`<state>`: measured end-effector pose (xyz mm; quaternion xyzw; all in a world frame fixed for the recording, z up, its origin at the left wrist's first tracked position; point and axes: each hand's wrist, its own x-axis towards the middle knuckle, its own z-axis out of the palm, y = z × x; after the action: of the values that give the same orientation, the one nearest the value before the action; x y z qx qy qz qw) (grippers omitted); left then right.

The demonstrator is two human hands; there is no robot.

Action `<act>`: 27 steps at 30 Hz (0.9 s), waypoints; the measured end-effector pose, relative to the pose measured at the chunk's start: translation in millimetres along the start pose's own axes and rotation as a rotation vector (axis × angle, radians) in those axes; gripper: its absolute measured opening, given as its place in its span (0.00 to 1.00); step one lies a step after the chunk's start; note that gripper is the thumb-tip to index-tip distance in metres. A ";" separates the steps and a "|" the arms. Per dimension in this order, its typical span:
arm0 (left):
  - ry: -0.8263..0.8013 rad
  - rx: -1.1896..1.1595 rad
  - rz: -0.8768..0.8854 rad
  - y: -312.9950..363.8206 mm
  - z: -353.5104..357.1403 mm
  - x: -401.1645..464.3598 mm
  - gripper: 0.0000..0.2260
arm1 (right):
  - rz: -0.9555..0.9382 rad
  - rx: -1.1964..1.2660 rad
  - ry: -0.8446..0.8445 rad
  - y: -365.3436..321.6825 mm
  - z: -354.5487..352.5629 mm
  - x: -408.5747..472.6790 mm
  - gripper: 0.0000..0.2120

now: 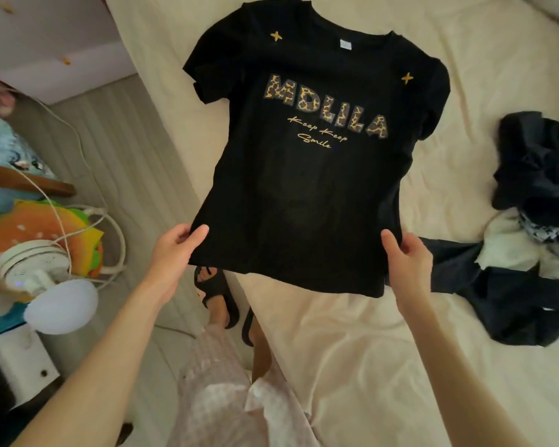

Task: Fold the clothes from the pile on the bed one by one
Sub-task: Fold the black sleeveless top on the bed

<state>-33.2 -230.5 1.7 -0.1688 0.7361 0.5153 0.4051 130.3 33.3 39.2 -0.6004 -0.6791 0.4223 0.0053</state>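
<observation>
Both hands pinch the black tee [307,175] by its near hem, left hand [175,250] and right hand [407,259] (thumbs on top), over the bed [352,350]; the pile [536,188] lies right.

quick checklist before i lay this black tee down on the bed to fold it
1. Left hand grips the hem corner of the black t-shirt: ok.
2. Right hand grips the other corner: ok.
3. Shirt spread out, print facing up: ok.
4. Sleeves flat: not ok, both look bunched.
5. Bare sheet on the bed for laying it down: ok.
6. Clothes pile clear of the shirt: ok, off to the right.
</observation>
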 end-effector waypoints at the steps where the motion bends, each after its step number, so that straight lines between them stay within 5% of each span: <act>1: 0.033 -0.044 0.010 -0.5 -4.0 -2.5 0.04 | -0.071 -0.040 0.052 -1.0 -2.8 -4.5 0.16; 6: 0.085 -0.279 0.024 5.2 -8.1 -17.7 0.08 | -0.187 0.000 0.124 -0.7 -16.6 -20.0 0.02; 10: 0.137 -0.326 -0.030 7.6 -0.2 -27.2 0.08 | 0.023 0.116 0.056 10.1 -10.6 -20.9 0.09; 17: 0.074 -0.331 -0.134 7.9 -1.3 -38.8 0.06 | 0.109 -0.030 -0.243 29.0 -2.2 -26.0 0.13; 27: 0.163 -0.231 -0.162 0.8 -9.0 -60.4 0.08 | 0.128 0.071 0.009 50.2 -39.0 -47.4 0.12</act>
<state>-0.4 -248.4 50.0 -0.3145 0.6862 0.5468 0.3623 204.2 12.7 58.9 -0.6440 -0.6239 0.4427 0.0028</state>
